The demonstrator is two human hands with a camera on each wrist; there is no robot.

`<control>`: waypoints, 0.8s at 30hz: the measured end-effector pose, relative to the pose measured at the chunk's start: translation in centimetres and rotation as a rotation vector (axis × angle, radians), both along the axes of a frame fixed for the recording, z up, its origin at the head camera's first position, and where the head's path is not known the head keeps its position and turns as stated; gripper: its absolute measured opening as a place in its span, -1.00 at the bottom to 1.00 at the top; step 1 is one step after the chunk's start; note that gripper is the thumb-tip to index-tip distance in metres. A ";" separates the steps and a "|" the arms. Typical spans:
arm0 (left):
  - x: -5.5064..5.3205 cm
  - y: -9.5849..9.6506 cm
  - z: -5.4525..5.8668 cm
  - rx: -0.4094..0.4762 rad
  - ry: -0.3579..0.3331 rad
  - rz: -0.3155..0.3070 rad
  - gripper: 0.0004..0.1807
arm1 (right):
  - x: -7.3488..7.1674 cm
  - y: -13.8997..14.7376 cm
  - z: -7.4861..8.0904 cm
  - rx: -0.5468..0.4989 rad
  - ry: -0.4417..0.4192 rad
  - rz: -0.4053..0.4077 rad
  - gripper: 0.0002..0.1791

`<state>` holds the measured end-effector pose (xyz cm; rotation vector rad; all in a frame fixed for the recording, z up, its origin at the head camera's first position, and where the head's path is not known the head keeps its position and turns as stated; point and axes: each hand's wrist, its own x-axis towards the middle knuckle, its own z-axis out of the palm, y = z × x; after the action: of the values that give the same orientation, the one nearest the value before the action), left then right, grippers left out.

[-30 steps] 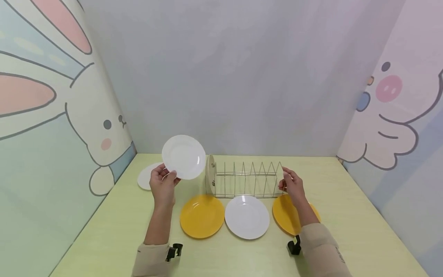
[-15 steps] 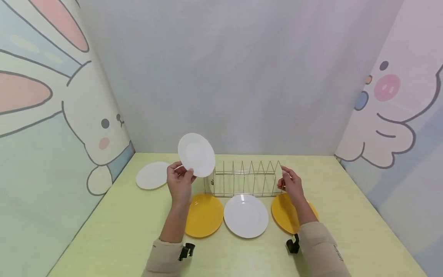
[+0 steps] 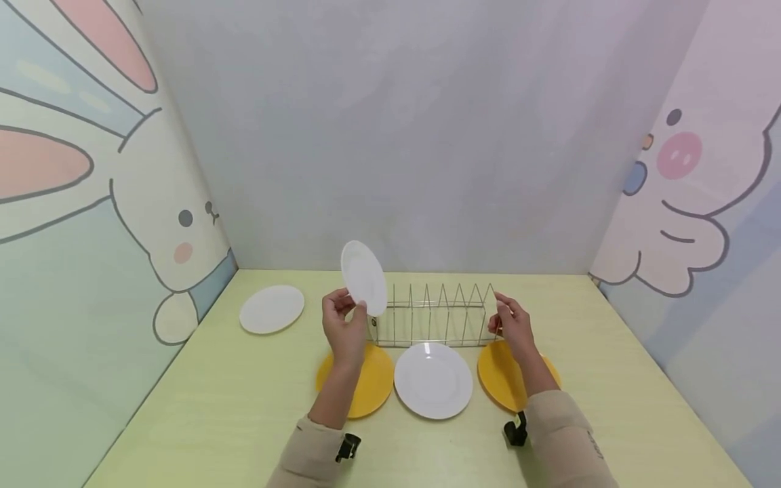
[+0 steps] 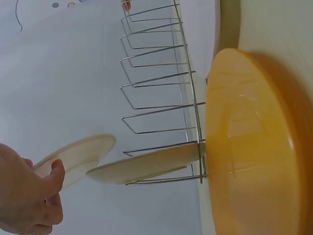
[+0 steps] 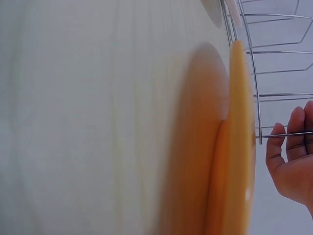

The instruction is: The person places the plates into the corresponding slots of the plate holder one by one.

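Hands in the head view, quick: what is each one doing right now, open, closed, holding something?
Left hand: grip closed, holding a tilted white plate.
Right hand: grip closed, holding the right end of the wire rack.

No text can be read; the small dark marks [image 3: 594, 444] on the right sleeve [image 3: 564, 434] are too blurred to decipher

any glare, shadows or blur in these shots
Head view: a bright glint on the middle white plate, a shadow across the right yellow plate; left wrist: pale reflections on the left yellow plate, dark shadow on the table beside it; right wrist: soft-edged shadow, blurry, streaky table surface.
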<state>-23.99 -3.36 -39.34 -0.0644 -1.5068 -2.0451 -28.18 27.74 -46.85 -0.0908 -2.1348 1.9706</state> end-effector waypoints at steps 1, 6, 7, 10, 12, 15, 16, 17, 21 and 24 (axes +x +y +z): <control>0.2 0.2 0.1 -0.018 -0.001 0.006 -0.66 | 0.0 0.0 0.0 0.001 0.002 0.002 -0.52; 1.1 1.0 0.5 -0.083 -0.043 0.023 -0.69 | -0.2 -0.1 -0.2 0.002 0.014 0.006 -0.51; 0.9 1.2 0.2 -0.088 -0.056 0.029 -0.70 | -0.2 -0.1 -0.2 0.001 0.014 0.005 -0.51; 0.3 1.5 -1.2 -0.104 -0.095 0.049 -0.70 | -0.1 -0.2 -0.3 0.001 0.007 0.010 -0.51; -0.2 1.7 -2.3 -0.107 -0.110 0.050 -0.70 | -0.1 -0.2 -0.3 0.005 0.006 0.015 -0.50; -0.6 2.1 -3.4 -0.122 -0.133 0.044 -0.70 | -0.1 -0.1 -0.4 0.010 0.011 0.008 -0.50; -0.6 2.2 -3.6 -0.126 -0.143 0.040 -0.70 | -0.1 -0.1 -0.4 0.015 0.014 0.006 -0.51; -0.7 2.3 -3.8 -0.134 -0.155 0.041 -0.71 | -0.1 -0.1 -0.4 0.018 0.015 0.004 -0.50; -0.7 2.4 -4.5 -0.155 -0.204 0.046 -0.71 | -0.1 0.0 -0.3 0.024 0.012 0.010 -0.50; -0.8 2.4 -4.8 -0.169 -0.220 0.039 -0.70 | 0.0 0.1 -0.1 0.021 0.005 0.014 -0.50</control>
<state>-24.76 -0.92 -44.10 0.1272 -1.7988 -1.9413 -28.22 27.82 -46.93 -0.0666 -2.1585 1.9532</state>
